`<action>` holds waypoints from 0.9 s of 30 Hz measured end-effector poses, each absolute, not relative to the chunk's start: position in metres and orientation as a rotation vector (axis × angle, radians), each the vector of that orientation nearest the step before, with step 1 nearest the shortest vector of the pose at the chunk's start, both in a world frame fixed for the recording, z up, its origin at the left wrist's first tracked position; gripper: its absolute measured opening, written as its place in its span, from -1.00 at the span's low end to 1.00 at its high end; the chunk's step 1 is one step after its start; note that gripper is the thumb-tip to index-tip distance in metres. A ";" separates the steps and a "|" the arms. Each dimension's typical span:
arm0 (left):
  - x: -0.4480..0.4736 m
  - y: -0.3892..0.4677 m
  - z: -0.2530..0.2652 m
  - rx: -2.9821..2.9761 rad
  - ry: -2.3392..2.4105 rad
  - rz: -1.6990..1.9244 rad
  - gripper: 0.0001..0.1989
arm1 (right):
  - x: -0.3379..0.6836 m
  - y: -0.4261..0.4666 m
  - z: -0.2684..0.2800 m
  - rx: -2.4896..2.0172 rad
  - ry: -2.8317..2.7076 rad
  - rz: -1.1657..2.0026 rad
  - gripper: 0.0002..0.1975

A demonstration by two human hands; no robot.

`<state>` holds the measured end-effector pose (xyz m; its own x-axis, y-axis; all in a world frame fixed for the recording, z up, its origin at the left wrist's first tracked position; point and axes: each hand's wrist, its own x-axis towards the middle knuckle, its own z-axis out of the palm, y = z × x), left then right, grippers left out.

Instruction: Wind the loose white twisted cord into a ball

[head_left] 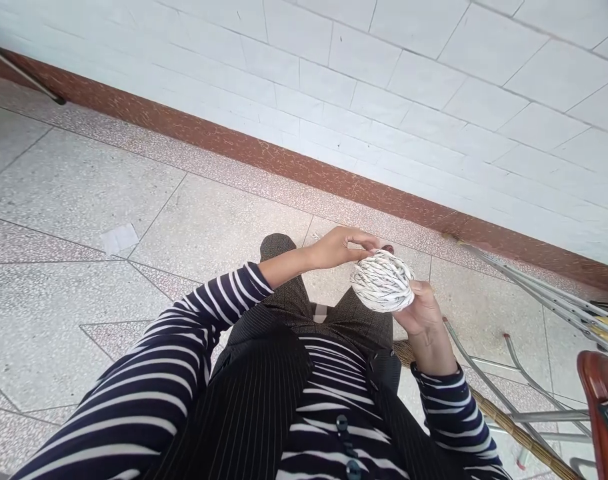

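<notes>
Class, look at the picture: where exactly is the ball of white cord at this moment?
In the head view, the ball of white cord sits right of centre above the person's lap, cupped from below by the right hand while the left hand touches its top.

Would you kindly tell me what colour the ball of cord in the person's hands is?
White with small dark flecks; the ball of cord shows best in the head view.
</notes>
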<state>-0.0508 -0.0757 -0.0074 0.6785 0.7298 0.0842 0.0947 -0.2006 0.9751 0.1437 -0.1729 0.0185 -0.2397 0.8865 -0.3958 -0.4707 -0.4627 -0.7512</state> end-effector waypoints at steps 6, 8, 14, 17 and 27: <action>-0.055 -0.068 -0.004 2.019 0.661 0.682 -0.78 | 0.153 -0.176 0.008 -1.062 -0.573 1.857 -0.35; -0.059 -0.066 0.001 2.090 0.643 0.657 -0.69 | 0.157 -0.176 0.004 -1.078 -0.580 1.869 -0.35; -0.067 -0.060 0.013 2.275 0.774 0.562 -0.74 | 0.158 -0.174 -0.001 -1.084 -0.616 1.925 -0.34; -0.068 -0.056 0.010 2.296 0.802 0.558 -0.74 | 0.157 -0.175 0.000 -1.061 -0.636 1.944 -0.37; -0.067 -0.040 -0.014 2.221 0.776 0.388 -0.73 | 0.160 -0.181 0.006 -1.044 -0.627 1.917 -0.31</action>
<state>-0.0665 -0.0398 -0.0135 0.7715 0.6351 0.0384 0.4114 -0.5439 0.7314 0.1602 -0.1812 0.0060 -0.2971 0.8538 -0.4274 -0.4366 -0.5196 -0.7345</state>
